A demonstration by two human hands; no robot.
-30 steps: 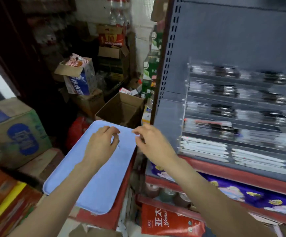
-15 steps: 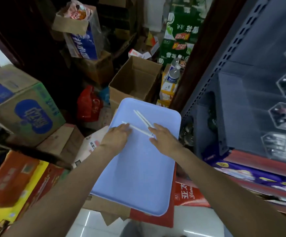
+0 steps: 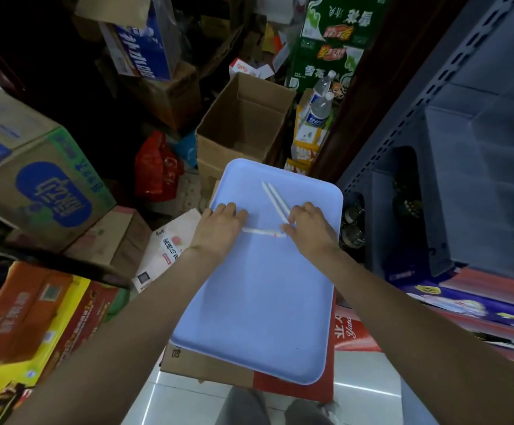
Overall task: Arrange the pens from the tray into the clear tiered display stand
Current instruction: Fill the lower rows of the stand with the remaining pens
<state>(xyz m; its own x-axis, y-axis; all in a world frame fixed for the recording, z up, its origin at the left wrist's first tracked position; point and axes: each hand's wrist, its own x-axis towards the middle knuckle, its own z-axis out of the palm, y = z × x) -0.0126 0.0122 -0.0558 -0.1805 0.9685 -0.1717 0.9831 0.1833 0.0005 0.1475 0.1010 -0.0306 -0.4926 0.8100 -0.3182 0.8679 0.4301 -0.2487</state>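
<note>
Head view: left hand (image 3: pixel 219 228) hides the pen (image 3: pixel 263 232) end.

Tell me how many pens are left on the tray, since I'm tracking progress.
3: two pens lie side by side near the blue tray's far end; one pen lies crosswise between both hands. Hands may hide more.

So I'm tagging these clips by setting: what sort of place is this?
Most likely a small shop's stock corner. Printed cardboard cartons are piled around, an open empty box sits on the floor, and a perforated metal retail shelf stands on the right beside the blue tray.
</note>
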